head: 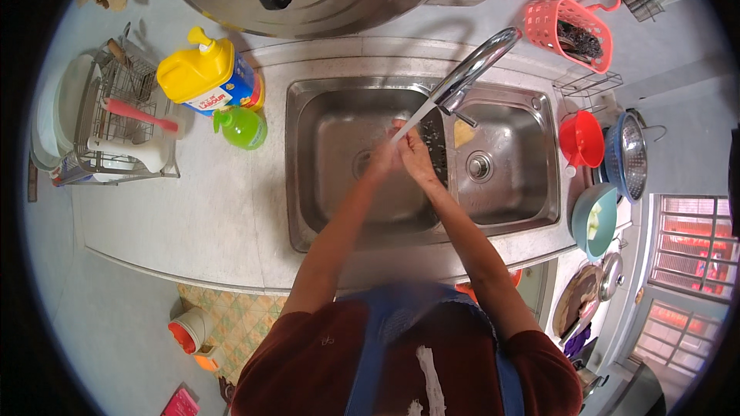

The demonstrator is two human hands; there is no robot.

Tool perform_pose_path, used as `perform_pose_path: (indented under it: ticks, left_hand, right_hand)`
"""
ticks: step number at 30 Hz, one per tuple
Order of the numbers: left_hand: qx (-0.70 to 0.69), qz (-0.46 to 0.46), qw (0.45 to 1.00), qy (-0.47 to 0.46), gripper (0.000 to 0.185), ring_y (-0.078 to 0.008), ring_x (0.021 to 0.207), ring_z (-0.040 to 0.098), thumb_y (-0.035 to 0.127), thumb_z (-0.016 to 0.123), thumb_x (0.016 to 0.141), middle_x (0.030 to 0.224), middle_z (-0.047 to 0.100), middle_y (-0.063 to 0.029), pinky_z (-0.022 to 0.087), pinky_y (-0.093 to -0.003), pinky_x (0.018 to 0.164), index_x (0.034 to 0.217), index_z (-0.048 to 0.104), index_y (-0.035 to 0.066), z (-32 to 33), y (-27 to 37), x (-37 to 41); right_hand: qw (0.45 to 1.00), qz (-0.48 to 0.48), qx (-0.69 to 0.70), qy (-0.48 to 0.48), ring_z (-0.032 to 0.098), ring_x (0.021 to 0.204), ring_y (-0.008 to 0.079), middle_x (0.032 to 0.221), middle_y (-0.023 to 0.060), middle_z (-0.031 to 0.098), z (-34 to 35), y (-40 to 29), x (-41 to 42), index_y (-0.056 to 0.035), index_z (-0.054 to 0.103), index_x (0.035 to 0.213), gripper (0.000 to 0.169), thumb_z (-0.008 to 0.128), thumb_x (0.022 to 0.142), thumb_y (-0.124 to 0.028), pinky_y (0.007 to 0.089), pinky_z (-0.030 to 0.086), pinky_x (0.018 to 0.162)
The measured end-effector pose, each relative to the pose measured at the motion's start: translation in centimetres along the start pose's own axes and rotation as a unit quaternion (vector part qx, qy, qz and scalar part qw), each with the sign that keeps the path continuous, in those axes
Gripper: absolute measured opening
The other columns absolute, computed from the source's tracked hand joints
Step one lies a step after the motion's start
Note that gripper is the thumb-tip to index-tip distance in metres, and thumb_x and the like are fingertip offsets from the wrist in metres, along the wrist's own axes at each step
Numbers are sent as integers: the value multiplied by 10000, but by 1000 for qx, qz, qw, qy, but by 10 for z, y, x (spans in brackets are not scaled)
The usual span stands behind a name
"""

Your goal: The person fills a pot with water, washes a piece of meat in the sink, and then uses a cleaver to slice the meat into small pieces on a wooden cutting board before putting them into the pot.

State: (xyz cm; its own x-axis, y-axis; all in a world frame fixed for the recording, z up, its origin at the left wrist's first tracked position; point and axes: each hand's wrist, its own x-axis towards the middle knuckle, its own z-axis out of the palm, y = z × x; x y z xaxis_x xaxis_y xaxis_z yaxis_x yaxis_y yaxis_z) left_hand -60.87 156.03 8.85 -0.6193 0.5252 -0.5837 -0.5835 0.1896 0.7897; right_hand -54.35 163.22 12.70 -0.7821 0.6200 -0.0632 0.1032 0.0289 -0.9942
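Observation:
Water runs from the chrome faucet (477, 66) in a white stream onto my two hands, which meet over the larger left basin (329, 185) of a stainless-steel double sink. My left hand (384, 155) is blurred and presses against my right hand (414, 153). The right hand's fingers bend toward the left one. No object shows between them, though the stream and blur hide the fingers in part. Just below lies the basin's drain (362, 163). A yellow sponge (463, 133) rests in the smaller right basin (514, 185), near its own drain strainer (479, 167).
Left of the sink stand a yellow detergent jug (199, 72), a green pump bottle (243, 128) and a wire dish rack (124, 110). On the right are a red dipper (581, 140), a metal colander (633, 157) and a teal bowl (604, 228). A coral basket (543, 23) hangs behind.

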Motion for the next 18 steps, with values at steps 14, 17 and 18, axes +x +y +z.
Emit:
perform_pose_path:
  ticks: [14,17,18]
  left_hand:
    - [160,181,964,108,678,-256,745,645,619,381,877,805,646,-150,487,-396,657,928,628,-11,-28,-4,-40]
    - [-135,-26,989,-59,691,-213,913,602,650,391,867,1049,606,-127,487,-352,747,1114,562,28,-45,-9,-47]
    - [-216,-32,973,-78,625,-214,897,603,605,416,875,1037,603,-114,490,-351,750,1101,560,40,-43,-9,-49]
  right_hand:
    - [967,228,101,42,574,684,112,797,30,626,40,-11,12,-61,648,946,337,550,904,-380,265,476,613]
    - [960,245,130,46,566,636,129,760,32,612,22,-10,14,-56,641,890,356,580,881,-407,284,474,573]
    - [953,251,165,45,563,623,135,746,34,606,16,-17,11,-52,637,864,371,600,868,-421,290,472,561]
